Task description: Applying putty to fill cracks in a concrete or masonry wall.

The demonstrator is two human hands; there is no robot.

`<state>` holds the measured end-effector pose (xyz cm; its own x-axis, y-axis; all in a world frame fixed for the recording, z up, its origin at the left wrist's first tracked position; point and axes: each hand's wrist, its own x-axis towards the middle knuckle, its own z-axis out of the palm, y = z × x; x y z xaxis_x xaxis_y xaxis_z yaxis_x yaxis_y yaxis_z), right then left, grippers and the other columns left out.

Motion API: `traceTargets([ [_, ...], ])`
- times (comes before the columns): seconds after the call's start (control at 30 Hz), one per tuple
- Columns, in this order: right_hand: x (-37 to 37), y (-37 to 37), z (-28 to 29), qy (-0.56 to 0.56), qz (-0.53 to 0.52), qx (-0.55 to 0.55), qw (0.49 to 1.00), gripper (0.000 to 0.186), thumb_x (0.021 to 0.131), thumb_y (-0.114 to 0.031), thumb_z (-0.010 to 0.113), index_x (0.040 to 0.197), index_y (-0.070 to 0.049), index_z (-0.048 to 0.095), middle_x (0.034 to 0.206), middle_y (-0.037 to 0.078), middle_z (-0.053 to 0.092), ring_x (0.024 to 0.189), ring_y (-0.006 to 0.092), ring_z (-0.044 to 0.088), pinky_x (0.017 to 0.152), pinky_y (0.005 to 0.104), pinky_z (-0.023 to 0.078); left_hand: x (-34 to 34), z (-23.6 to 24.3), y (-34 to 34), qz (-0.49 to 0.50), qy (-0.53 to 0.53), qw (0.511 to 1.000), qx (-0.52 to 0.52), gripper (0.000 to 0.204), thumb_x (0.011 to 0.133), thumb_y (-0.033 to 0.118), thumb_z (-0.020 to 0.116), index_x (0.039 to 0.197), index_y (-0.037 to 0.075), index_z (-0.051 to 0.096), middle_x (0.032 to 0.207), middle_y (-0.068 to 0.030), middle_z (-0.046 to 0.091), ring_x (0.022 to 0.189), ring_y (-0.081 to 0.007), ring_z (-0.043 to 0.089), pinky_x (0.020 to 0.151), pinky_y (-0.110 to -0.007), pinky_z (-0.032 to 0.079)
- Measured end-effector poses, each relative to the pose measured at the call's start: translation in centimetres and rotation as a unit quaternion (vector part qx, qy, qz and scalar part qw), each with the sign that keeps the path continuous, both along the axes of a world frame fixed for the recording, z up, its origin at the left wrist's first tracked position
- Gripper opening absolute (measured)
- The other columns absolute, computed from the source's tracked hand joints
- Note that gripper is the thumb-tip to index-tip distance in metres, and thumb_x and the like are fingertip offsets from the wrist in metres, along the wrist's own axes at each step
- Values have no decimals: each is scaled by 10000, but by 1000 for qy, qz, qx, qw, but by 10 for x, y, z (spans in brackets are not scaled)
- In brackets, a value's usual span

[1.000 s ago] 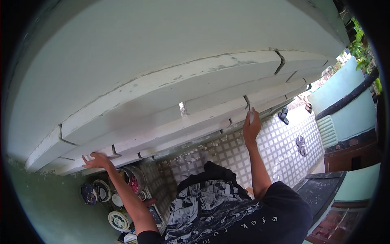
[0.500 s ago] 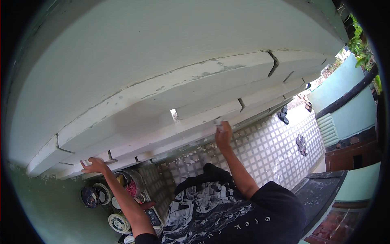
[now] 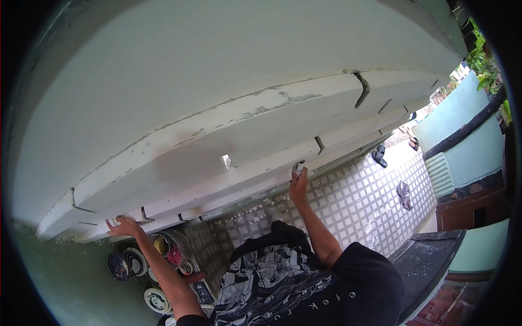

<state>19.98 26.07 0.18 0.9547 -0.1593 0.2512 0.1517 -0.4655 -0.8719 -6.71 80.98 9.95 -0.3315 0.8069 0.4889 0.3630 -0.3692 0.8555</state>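
Observation:
My left hand (image 3: 123, 227) rests with fingers spread on a long white, stepped ledge (image 3: 255, 163) at the lower left of the head view. My right hand (image 3: 298, 183) is closed on a small pale pad (image 3: 299, 168) against the lower step, right of the middle. The ledge has dark slots and patchy grey marks, and rises to a broad pale-green painted surface (image 3: 217, 49) above.
Below are tubs and buckets (image 3: 156, 300) at the lower left and a tiled floor (image 3: 359, 206) with dark sandals (image 3: 379, 157). A dark bench-like slab (image 3: 418, 258) is at the lower right; a turquoise wall (image 3: 473, 146) stands at the right.
My right hand moved left and down along the ledge from a second ago, then slightly up over the last half second. My left hand shifted slightly left and down in the view.

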Motion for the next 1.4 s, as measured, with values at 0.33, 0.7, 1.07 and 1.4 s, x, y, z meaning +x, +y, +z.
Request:
traceTargets([
  [0.33,12,-10,-9,-42,-45,-71,996,339,979,-170,492,1205,79,451,869,305,616,802,469,613,662,512,458,-7,-3,4,12,35,999,-2,550,841,172,539,1372,41,480,1514,-349,81,1386,-496,228,1100,-541,251],
  [0.7,18,-20,-9,-38,-41,-105,993,381,971,-204,515,1205,90,452,733,274,622,717,473,618,617,522,459,-5,0,-2,4,25,1000,-6,533,858,164,532,1367,17,473,1516,-350,77,1391,-493,221,1103,-534,254],
  [1.07,22,-37,14,-59,-87,-195,975,383,968,-284,537,1146,56,543,722,242,640,680,437,635,573,494,468,-5,-1,1,-3,12,1000,-8,515,854,151,536,1353,28,489,1517,-348,83,1387,-487,238,1083,-511,294],
  [1.4,18,-36,9,-104,-90,-120,983,313,960,-208,542,1091,75,565,747,240,641,676,435,624,579,488,469,-7,2,-3,7,24,1000,-9,521,847,128,515,1356,21,482,1532,-324,44,1396,-472,218,1094,-508,288],
])
